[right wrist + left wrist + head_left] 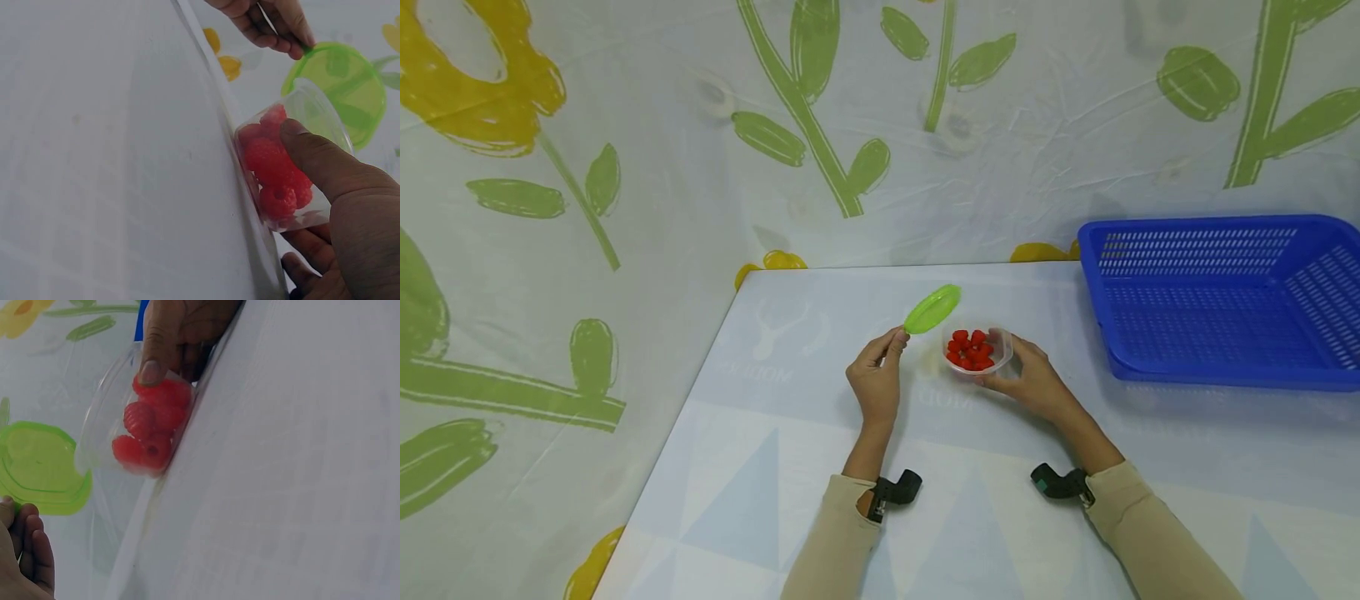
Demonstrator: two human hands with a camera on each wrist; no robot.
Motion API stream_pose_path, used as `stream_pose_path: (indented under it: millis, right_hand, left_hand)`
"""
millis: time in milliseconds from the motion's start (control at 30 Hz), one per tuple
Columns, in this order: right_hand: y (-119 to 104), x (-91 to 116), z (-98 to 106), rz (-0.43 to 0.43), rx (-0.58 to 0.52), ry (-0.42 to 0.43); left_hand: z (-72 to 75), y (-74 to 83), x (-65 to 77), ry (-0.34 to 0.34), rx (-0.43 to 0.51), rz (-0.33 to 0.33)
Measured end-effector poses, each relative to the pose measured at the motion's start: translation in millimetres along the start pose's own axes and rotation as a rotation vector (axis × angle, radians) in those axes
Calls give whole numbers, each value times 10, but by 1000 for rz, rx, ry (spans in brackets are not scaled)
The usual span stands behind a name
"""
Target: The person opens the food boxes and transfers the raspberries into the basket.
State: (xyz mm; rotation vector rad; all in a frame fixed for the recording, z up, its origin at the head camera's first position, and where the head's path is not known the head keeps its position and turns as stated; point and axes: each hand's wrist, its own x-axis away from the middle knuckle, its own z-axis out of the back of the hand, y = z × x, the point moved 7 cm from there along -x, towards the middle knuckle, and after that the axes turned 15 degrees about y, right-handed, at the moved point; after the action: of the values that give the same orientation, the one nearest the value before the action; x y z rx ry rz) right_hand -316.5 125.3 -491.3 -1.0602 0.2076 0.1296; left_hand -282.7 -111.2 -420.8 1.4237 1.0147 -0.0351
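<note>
My left hand (877, 375) pinches a green see-through lid (933, 308) by its near edge, between thumb and fingers. The lid is raised and tilted, up and left of a clear plastic tub (1006, 343). Several red raspberries (972, 353) lie inside the tub, which stands uncovered on the table. My right hand (1033, 379) grips the tub from its right side. In the right wrist view, the thumb (319, 156) presses along the tub's wall, with the other fingers round the far side. The left wrist view shows the raspberries (150, 428) through the clear wall.
A blue perforated basket (1225, 379) stands on the table at the right, beyond my right hand. The pale table (737, 467) ends at a left edge and a back edge. Behind it hangs a white cloth (677, 167) printed with leaves and yellow flowers.
</note>
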Motion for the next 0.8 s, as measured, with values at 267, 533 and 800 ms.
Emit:
stream_pose_path:
  millis: [267, 533, 800]
  right_hand:
    - [7, 0, 8, 5, 5, 3]
    - [17, -8, 3, 3, 8, -1]
    - [16, -12, -3, 8, -4, 11]
  left_hand:
    - [25, -77, 14, 22, -7, 68]
    - [31, -137, 14, 41, -20, 115]
    - [51, -206, 14, 48, -88, 174]
